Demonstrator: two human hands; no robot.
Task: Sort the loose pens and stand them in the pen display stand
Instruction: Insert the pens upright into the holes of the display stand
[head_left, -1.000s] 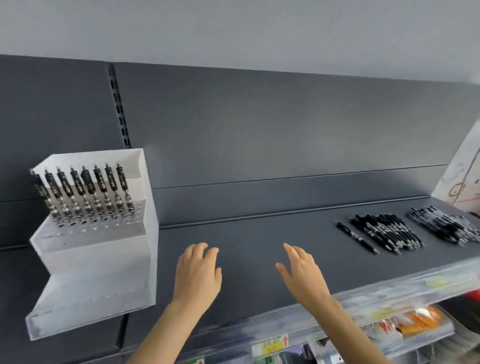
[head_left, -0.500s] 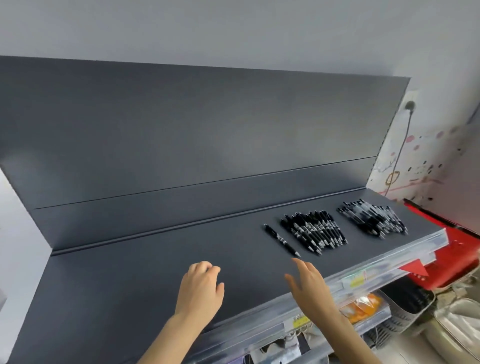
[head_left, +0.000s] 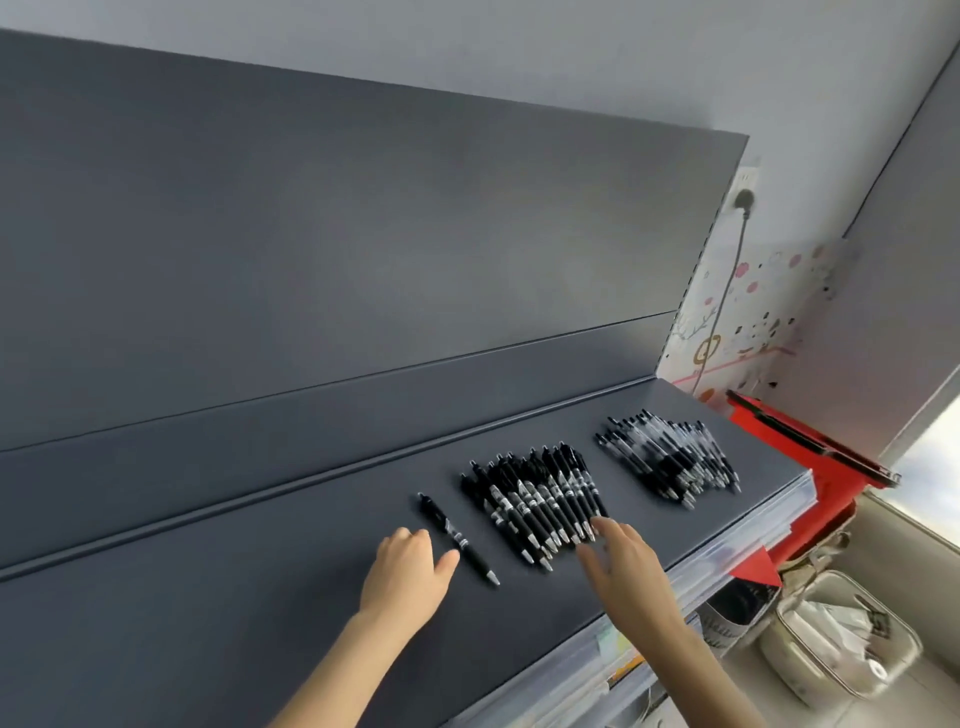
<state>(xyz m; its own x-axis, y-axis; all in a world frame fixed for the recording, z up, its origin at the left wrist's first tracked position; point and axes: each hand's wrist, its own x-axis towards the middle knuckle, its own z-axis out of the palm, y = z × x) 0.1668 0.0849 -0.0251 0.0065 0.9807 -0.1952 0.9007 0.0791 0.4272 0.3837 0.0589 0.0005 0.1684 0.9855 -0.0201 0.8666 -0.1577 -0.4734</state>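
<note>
Pens (head_left: 550, 493) loose on the shelf (head_left: 260, 597): a lone pen (head_left: 460, 540), a heap (head_left: 530, 506) beside, a second heap (head_left: 670, 457) further right. Look light, stiff, slick, apt to roll; best pinched mid-barrel. Both hands empty: left hand (head_left: 405, 571) loosely curled beside the lone pen, right hand (head_left: 623, 566) spread at the heap.

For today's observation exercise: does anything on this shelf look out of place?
One black pen lies alone on the shelf, apart from the middle pile and the far pile, beside the left hand. Nothing looks damaged.
</note>
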